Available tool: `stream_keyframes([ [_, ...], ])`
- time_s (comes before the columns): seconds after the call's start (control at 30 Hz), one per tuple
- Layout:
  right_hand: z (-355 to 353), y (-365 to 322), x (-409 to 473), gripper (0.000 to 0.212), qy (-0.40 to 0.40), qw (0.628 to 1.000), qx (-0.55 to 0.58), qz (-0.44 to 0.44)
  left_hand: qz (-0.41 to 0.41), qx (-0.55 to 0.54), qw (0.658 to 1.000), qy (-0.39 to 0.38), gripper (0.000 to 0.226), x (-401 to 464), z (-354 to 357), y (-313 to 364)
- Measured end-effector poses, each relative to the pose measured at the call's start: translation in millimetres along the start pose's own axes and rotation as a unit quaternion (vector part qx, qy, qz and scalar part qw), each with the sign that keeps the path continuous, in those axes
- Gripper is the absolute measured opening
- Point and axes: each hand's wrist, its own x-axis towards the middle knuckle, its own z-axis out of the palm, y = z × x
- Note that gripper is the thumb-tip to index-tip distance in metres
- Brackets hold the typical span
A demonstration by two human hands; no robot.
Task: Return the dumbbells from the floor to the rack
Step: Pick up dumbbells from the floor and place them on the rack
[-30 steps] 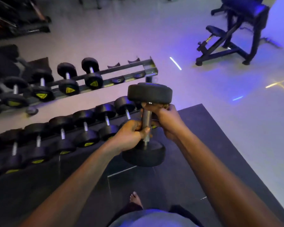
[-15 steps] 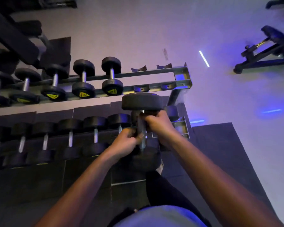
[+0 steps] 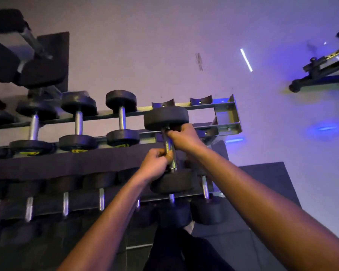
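Purple-lit gym floor [image 3: 164, 45]. Left hand [image 3: 155, 165] and right hand [image 3: 184, 137] wrapped round dumbbell [image 3: 169, 149] handle above rack [image 3: 226, 114]; misaligned heads could miss cradles, slip.

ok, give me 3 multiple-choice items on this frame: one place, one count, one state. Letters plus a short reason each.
1. Where is the held dumbbell?
A. lying on the floor
B. in the air over the right end of the rack
C. seated among the lower-row dumbbells

2. How many hands grip its handle?
A. none
B. one
C. two

3. What state are the cradles at the top row's right end in?
A. empty
B. each holding a dumbbell
C. covered by a towel

Answers:
1 B: its far head hangs in front of the top rails, apart from any cradle.
2 C: the left hand and right hand both wrap the bar.
3 A: the cradle at the end shows bare, as does the one beside it.
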Motion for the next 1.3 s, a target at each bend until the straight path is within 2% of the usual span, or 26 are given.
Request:
stream_keyframes([
  [0.07, 1.8, -6.4, 41.7, 0.018, 0.010, 1.000, -0.005, 0.004, -0.016, 0.018, 1.000, 0.004, 0.045, 42.7, -4.1, 9.3],
  [0.17, 11.7, -14.1, 105.6, 0.025, 0.019, 0.999, -0.033, 0.034, -0.032, 0.026, 0.999, 0.007, 0.024, 103.5, -15.0, 21.9],
  [0.27, 20.0, -16.7, 167.0, 0.023, 0.024, 0.997, -0.063, 0.050, -0.051, 0.040, 0.998, 0.017, 0.036, 161.9, -23.6, 26.0],
  [0.37, 30.1, -16.5, 213.7, 0.021, 0.042, 0.994, -0.090, 0.047, -0.060, 0.063, 0.995, 0.047, 0.028, 202.7, -27.6, 36.3],
  [0.43, 37.1, -13.7, 234.1, 0.027, 0.055, 0.991, -0.114, 0.040, -0.061, 0.086, 0.993, 0.055, 0.024, 227.7, -29.4, 36.7],
  [0.57, 49.5, -4.5, 254.9, 0.025, 0.084, 0.982, -0.166, 0.033, -0.091, 0.106, 0.989, 0.051, 0.028, 262.5, -37.5, 20.7],
  [0.7, 49.7, 1.3, 254.7, 0.032, 0.083, 0.979, -0.183, 0.029, -0.073, 0.102, 0.991, 0.049, 0.025, 263.6, -39.4, 16.6],
  [0.77, 47.3, 2.6, 246.4, 0.044, 0.083, 0.978, -0.188, 0.033, -0.064, 0.103, 0.991, 0.050, 0.028, 257.6, -37.3, 21.6],
  [0.83, 41.5, 4.9, 230.8, 0.043, 0.091, 0.981, -0.170, 0.035, -0.046, 0.112, 0.990, 0.072, 0.024, 253.9, -36.6, 18.6],
  [0.9, 32.4, 12.4, 207.8, 0.035, 0.106, 0.985, -0.131, 0.034, -0.012, 0.121, 0.984, 0.131, 0.007, 248.7, -42.4, 8.6],
  [0.97, 17.4, 27.7, 177.1, 0.026, 0.121, 0.991, -0.054, 0.034, 0.056, 0.156, 0.967, 0.191, 0.014, 230.7, -44.9, 2.7],
  [1.03, -2.4, 47.1, 139.5, 0.014, 0.133, 0.990, 0.037, 0.025, 0.141, 0.192, 0.947, 0.215, 0.017, 189.4, -37.0, 12.3],
  [1.13, -33.9, 74.5, 69.9, 0.006, 0.144, 0.980, 0.137, 0.011, 0.219, 0.173, 0.946, 0.165, 0.012, 118.3, -6.4, 17.6],
  [1.3, -85.3, 115.6, -70.4, 0.007, 0.165, 0.962, 0.216, 0.004, 0.222, 0.138, 0.965, -0.016, 0.006, 11.4, 83.0, -1.9],
])
